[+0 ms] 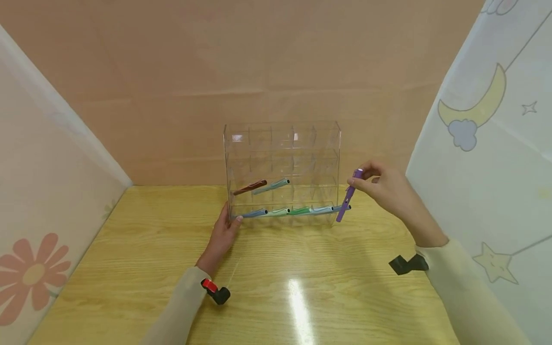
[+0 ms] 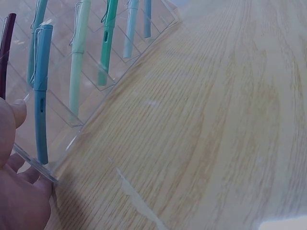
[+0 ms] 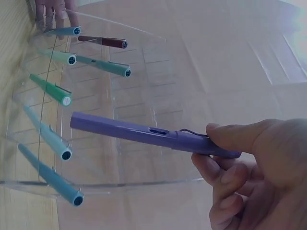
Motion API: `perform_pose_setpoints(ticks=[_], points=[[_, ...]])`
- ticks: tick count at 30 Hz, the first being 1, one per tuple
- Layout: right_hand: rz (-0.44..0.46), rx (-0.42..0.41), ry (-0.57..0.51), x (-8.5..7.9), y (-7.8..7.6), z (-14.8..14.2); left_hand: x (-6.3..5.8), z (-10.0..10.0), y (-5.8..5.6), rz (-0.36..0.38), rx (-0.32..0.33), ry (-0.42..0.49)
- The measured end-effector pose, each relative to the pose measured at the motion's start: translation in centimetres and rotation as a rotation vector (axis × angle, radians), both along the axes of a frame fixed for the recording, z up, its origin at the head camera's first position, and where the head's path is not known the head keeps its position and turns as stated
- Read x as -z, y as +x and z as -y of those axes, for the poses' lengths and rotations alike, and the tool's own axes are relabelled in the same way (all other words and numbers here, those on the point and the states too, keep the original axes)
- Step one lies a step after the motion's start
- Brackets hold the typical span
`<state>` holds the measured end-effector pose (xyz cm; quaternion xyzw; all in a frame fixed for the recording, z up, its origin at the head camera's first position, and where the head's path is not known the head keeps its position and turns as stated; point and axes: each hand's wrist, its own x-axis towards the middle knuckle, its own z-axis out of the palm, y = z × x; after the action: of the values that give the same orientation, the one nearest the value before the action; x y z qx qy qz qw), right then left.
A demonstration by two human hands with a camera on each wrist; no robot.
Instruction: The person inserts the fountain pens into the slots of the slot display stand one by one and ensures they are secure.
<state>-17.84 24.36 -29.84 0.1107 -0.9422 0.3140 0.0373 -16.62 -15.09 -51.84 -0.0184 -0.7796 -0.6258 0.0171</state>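
My right hand (image 1: pixel 385 189) pinches a purple pen (image 1: pixel 347 196) near its cap end, thumb against fingers, just off the rack's right side. The pen tilts down to the left, its clip facing up in the right wrist view. At the lower left corner of the clear compartment rack (image 1: pixel 339 158), my left hand (image 1: pixel 224 235) grips the side wall, thumb in front. Along the bottom row lie a blue pen (image 1: pixel 255 212), a pale green pen (image 1: pixel 278 212), a green pen (image 1: pixel 300 211), a light blue pen (image 1: pixel 322 210) and another blue pen (image 1: pixel 346 207).
One row higher in the rack, a dark red pen (image 1: pixel 250 187) and a teal pen (image 1: pixel 271 186) lie at the left. The rack stands on a wooden table (image 1: pixel 267 297) before a plain backdrop (image 1: pixel 172 96). Patterned cloths (image 1: pixel 487 191) flank both sides.
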Motion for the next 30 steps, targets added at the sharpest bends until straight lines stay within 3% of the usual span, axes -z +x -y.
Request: perform_pose_setpoints(ticks=[9, 18, 30], points=[[0.030, -0.050, -0.103, 0.0, -1.5, 2.0, 0.2, 0.1, -0.1, 0.000, 0.014, 0.020], [-0.010, -0.035, -0.147, 0.8, -2.7, 3.2, 0.1, 0.0, -0.1, -0.014, 0.010, 0.018], [-0.010, -0.053, -0.258, 1.7, -3.2, 5.5, 0.4, 0.2, -0.2, 0.008, -0.002, -0.006]])
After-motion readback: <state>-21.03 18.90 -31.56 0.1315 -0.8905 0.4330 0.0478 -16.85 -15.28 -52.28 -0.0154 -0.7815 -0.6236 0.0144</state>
